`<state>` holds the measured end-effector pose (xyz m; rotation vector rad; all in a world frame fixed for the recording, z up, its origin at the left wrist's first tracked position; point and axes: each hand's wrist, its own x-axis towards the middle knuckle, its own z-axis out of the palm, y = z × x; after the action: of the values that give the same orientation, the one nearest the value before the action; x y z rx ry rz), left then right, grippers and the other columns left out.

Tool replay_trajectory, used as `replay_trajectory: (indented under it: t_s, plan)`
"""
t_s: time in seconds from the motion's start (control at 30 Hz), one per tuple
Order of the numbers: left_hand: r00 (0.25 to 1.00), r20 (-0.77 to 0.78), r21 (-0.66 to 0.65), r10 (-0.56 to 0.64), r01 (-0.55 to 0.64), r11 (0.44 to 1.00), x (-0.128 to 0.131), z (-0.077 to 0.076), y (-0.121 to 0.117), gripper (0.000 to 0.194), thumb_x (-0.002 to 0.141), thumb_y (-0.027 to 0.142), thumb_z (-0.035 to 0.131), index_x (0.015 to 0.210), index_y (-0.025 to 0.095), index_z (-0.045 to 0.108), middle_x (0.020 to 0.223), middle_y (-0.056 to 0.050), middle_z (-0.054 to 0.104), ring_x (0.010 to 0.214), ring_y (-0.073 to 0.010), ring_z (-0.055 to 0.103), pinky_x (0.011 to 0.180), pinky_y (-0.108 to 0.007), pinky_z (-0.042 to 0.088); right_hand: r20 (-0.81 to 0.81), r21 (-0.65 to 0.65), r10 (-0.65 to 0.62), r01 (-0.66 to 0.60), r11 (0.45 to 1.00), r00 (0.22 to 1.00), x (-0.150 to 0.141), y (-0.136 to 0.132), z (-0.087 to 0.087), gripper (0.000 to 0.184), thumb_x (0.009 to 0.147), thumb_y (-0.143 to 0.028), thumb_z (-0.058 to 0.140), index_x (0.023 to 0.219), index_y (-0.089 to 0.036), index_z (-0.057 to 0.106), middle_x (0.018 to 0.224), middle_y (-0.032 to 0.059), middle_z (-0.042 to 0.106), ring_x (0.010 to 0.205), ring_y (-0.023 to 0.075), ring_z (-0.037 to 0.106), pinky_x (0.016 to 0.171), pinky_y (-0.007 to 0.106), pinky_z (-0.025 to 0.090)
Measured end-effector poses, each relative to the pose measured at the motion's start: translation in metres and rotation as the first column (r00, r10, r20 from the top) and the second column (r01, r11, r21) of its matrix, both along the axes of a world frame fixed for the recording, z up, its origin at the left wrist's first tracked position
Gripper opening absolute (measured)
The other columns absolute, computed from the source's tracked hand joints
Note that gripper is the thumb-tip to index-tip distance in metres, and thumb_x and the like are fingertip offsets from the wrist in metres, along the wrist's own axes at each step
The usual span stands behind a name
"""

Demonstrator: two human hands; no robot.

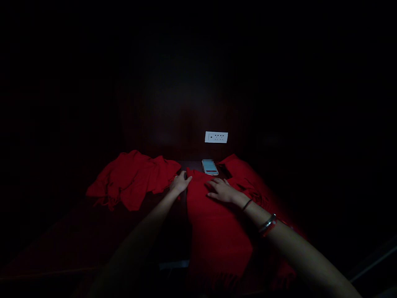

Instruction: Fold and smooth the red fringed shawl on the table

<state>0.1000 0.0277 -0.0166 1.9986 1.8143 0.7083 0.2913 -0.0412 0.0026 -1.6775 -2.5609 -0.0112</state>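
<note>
A red fringed scarf (217,231) lies lengthwise over the table in front of me, its fringe hanging at the near end. At its far left corner my left hand (180,182) is closed on the scarf's edge, the thumb pointing right. My right hand (222,191) rests on top of the cloth near the far end, palm down with fingers stretched and apart. A dark band and bracelets circle my right wrist and forearm. Darkness hides part of my left fingers.
A crumpled red cloth (133,178) lies on the left of the dark table (77,236). More red cloth (245,171) is bunched at right. A phone (210,167) with a lit screen lies beyond the scarf, below a white wall socket (216,137). The surroundings are very dark.
</note>
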Motion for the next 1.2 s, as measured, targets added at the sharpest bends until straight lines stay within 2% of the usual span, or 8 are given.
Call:
replay_trajectory:
  t_s: [0.17, 0.33, 0.57, 0.73, 0.83, 0.93, 1.1, 1.2]
  plan:
    - [0.996, 0.071, -0.106, 0.056, -0.048, 0.993, 0.010, 0.000, 0.026, 0.051, 0.064, 0.023, 0.056, 0.113, 0.022, 0.040, 0.095, -0.009, 0.059, 0.081, -0.0203, 0.058, 0.065, -0.027, 0.044, 0.095, -0.087, 0.072, -0.063, 0.994, 0.993, -0.008, 0.013, -0.013, 0.055, 0.080, -0.044, 0.033, 0.127, -0.017, 0.029, 0.127, 0.0154, 0.035, 0.113, 0.0283, 0.033, 0.089, 0.049, 0.026]
    - [0.986, 0.163, -0.077, -0.028, 0.041, 0.996, 0.008, 0.000, 0.043, 0.038, 0.065, 0.004, 0.040, 0.098, 0.022, 0.051, 0.065, 0.003, 0.060, 0.048, -0.0079, 0.053, 0.047, -0.017, 0.042, 0.135, -0.076, 0.123, -0.113, 0.991, 0.983, -0.003, 0.009, -0.018, 0.056, 0.082, -0.048, 0.024, 0.129, -0.018, 0.027, 0.126, 0.0166, 0.034, 0.112, 0.0294, 0.035, 0.086, 0.046, 0.031]
    - [0.959, 0.240, -0.008, -0.147, 0.154, 0.988, 0.015, 0.008, 0.075, 0.022, 0.069, 0.012, 0.042, 0.076, 0.014, 0.063, 0.056, 0.001, 0.059, 0.051, -0.0092, 0.053, 0.051, -0.017, 0.042, 0.153, -0.102, 0.292, -0.279, 0.955, 0.944, -0.003, -0.006, -0.019, 0.050, 0.081, -0.053, 0.022, 0.127, -0.035, 0.024, 0.133, 0.0108, 0.025, 0.118, 0.0308, 0.026, 0.087, 0.052, 0.026]
    - [0.921, 0.305, -0.016, -0.241, 0.258, 0.966, 0.022, 0.012, 0.080, 0.038, 0.063, 0.008, 0.052, 0.100, 0.013, 0.056, 0.084, -0.003, 0.063, 0.068, -0.0101, 0.058, 0.060, -0.018, 0.045, 0.152, -0.112, 0.334, -0.319, 0.941, 0.930, -0.005, -0.022, -0.022, 0.048, 0.081, -0.055, 0.017, 0.125, -0.038, 0.027, 0.136, 0.0072, 0.019, 0.120, 0.0321, 0.021, 0.089, 0.053, 0.023]
    - [0.879, 0.310, 0.059, -0.363, 0.363, 0.930, 0.025, 0.021, 0.084, 0.048, 0.061, 0.000, 0.049, 0.105, 0.017, 0.054, 0.111, -0.002, 0.054, 0.092, -0.0096, 0.052, 0.077, -0.015, 0.040, 0.149, -0.130, 0.360, -0.343, 0.930, 0.921, -0.005, -0.027, -0.020, 0.049, 0.080, -0.057, 0.017, 0.124, -0.039, 0.028, 0.136, 0.0069, 0.017, 0.119, 0.0333, 0.020, 0.089, 0.054, 0.022]
    - [0.867, 0.253, 0.011, -0.430, 0.442, 0.897, 0.025, 0.026, 0.089, 0.053, 0.062, -0.002, 0.046, 0.109, 0.019, 0.051, 0.120, -0.001, 0.047, 0.099, -0.0119, 0.049, 0.081, -0.016, 0.039, 0.157, -0.120, 0.361, -0.345, 0.931, 0.919, -0.005, -0.028, -0.019, 0.048, 0.080, -0.055, 0.018, 0.124, -0.039, 0.029, 0.137, 0.0066, 0.016, 0.119, 0.0336, 0.021, 0.090, 0.053, 0.022]
    - [0.942, 0.212, -0.159, -0.261, 0.297, 0.942, 0.015, 0.012, 0.076, 0.057, 0.069, 0.015, 0.051, 0.123, 0.021, 0.034, 0.120, -0.010, 0.046, 0.086, -0.0159, 0.056, 0.066, -0.022, 0.047, 0.156, -0.091, 0.357, -0.347, 0.933, 0.921, -0.005, -0.028, -0.016, 0.051, 0.079, -0.056, 0.024, 0.126, -0.036, 0.026, 0.134, 0.0070, 0.025, 0.116, 0.0322, 0.027, 0.089, 0.051, 0.026]
    - [0.968, 0.207, -0.373, -0.139, 0.209, 0.904, 0.005, 0.007, 0.059, 0.073, 0.065, 0.026, 0.059, 0.128, 0.023, 0.023, 0.108, -0.012, 0.054, 0.071, -0.0159, 0.059, 0.054, -0.024, 0.048, 0.116, -0.040, 0.343, -0.341, 0.939, 0.932, -0.006, -0.017, -0.009, 0.058, 0.077, -0.057, 0.028, 0.128, -0.029, 0.026, 0.130, 0.0103, 0.031, 0.115, 0.0312, 0.030, 0.088, 0.049, 0.028]
